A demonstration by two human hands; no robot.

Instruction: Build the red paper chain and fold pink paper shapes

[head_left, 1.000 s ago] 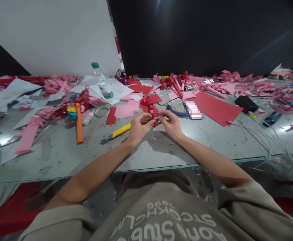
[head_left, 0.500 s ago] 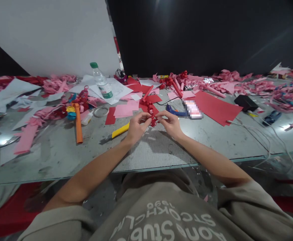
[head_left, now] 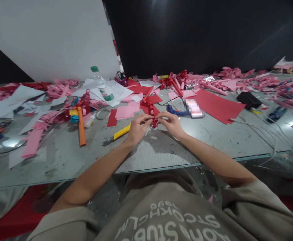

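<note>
Between my hands is a curled red paper piece point(head_left: 154, 123), its strips sticking out over the table. My left hand point(head_left: 139, 127) pinches it from the left with thumb and forefinger. From the right, my right hand point(head_left: 170, 123) pinches the same piece, the fingertips of both hands nearly meeting. Just beyond my fingers lies a red paper strip chain point(head_left: 150, 108); I cannot tell whether it joins the held piece. A yellow utility knife point(head_left: 122, 131) lies beside my left hand. Behind my right hand is a blue glue gun point(head_left: 177, 111).
Pink paper sheets point(head_left: 125, 112), an orange paper tube point(head_left: 81, 127) and a plastic bottle point(head_left: 104, 87) stand or lie to the left. Right of centre are a phone point(head_left: 194, 108), a large red sheet point(head_left: 219, 105), a black adapter point(head_left: 248, 100) and white cables point(head_left: 269, 129). Pink scraps line the back.
My view has shifted slightly, moving the table's items a little in the picture. Both hands stay pinched on the red paper piece, with only small finger movement.
</note>
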